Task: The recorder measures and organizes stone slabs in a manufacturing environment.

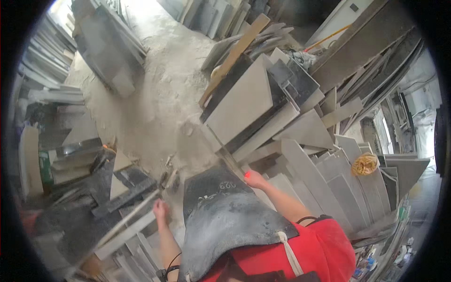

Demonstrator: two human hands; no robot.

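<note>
Red shirt (324,246): nearest, at the lower edge; crossed by a pale cord strap (291,254)
Grey apron (225,225): spread over the front of the body; scuffed and dusty
Dark panel (213,183): just beyond the apron, with pale handwritten marks; cannot tell whether part of the apron or separate
Left hand (160,209): out to the left of the apron, with fingers curled; too blurred to tell whether clenched on nothing or grasping
Pale stone strip (127,233): low on the left, slanting up toward the left hand; ending just beside it, contact unclear
Right hand (254,179): at the right edge of the dark panel, with a bright red patch at the fingertips; cannot tell whether grasping or released
Narrow slab edge (229,160): just past the right fingertips, running up and to the left; touching or apart, cannot tell
Black slab pieces (134,183): beyond the left hand, beside a pale triangular offcut (119,188)
Grey slab offcuts (324,183): leaning in rows to the right of the right hand
Yellowish bundle (365,164): resting among those offcuts
Pale cut slab (246,103): farther ahead, leaning against dark slabs
Wooden plank (235,58): slanting beside that stack
Dusty floor (164,80): stretching away between the stacks
Upright slab bundle (108,51): far left
</note>
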